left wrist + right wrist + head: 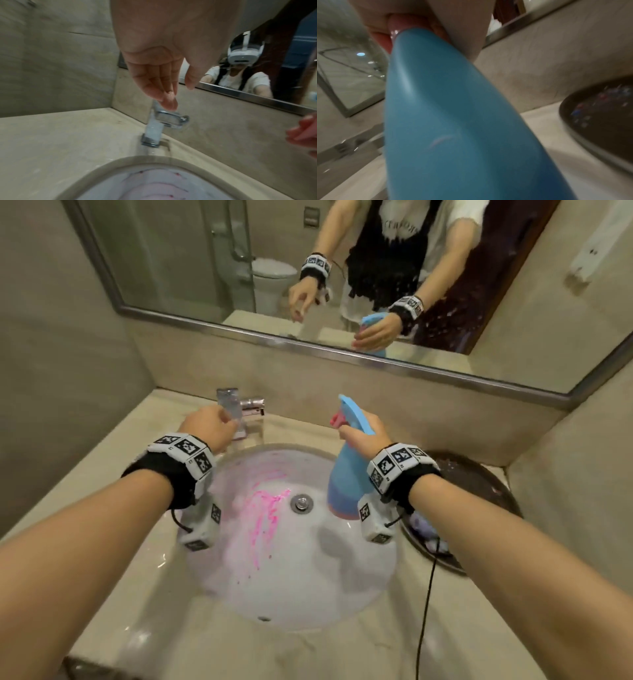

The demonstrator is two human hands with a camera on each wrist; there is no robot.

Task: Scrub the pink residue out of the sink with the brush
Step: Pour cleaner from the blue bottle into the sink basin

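Head cam aimed down at sink (359, 594); wrist cams set close, faced toward mirror (257, 94); counter shared.

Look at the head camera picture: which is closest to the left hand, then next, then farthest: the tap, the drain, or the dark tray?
1. Tap: at the left hand's fingertips, behind the sink.
2. Drain: lower right, in the sink's middle.
3. Dark tray: far right on the counter.

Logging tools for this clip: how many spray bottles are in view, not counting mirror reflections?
1. The blue spray bottle is gripped by the right hand above the sink's right side. The dark tray behind is partly hidden, so more may be there.
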